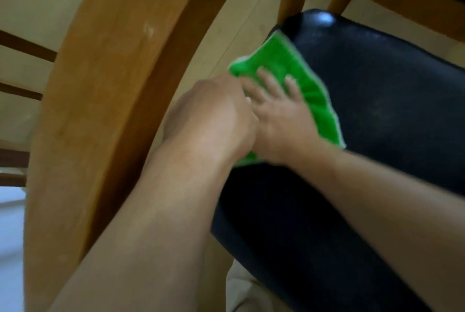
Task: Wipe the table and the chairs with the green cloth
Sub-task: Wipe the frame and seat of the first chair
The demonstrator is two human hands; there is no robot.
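Head view: beside our grip, left of it, a curved wooden chair back (105, 100); our flat right hand (279, 120) presses the fuzzy green cloth (284, 64) on the black padded seat (377, 110), our left hand (214, 115) curled at its edge, hold unclear.

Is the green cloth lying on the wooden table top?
No, the green cloth lies on the black chair seat, under the right hand.
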